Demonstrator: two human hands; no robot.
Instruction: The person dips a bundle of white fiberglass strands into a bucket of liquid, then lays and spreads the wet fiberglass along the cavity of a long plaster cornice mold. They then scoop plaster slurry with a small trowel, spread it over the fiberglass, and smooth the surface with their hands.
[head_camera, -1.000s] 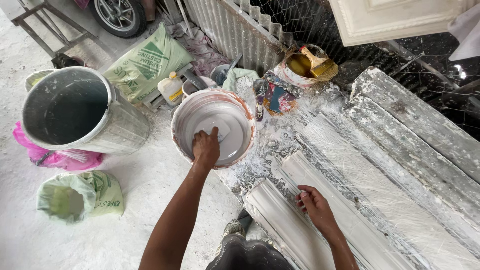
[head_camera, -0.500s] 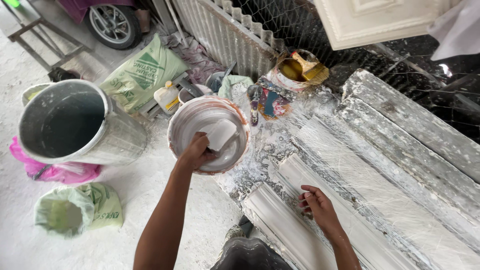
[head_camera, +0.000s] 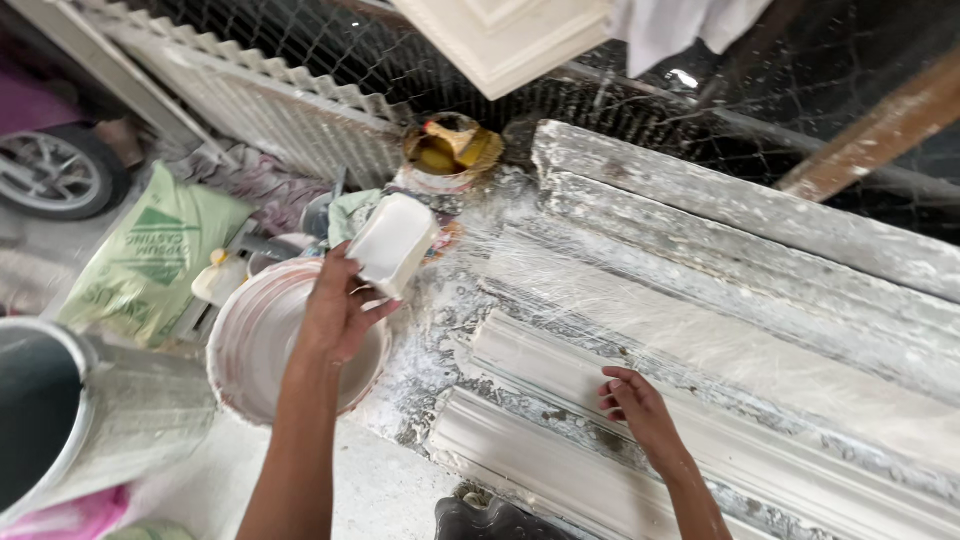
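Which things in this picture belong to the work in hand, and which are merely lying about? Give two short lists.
In use:
left hand holding a white scoop
white bucket beneath it
right hand resting on the long plaster mould

Lying about:
green sack
large grey drum
small pot with yellow contents
vehicle wheel

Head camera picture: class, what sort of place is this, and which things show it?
Probably an outdoor plaster-casting workshop. Long white cornice moulds lie under the right hand, the left hand lifts a white scoop over a plaster-coated bucket, beside a green sack.
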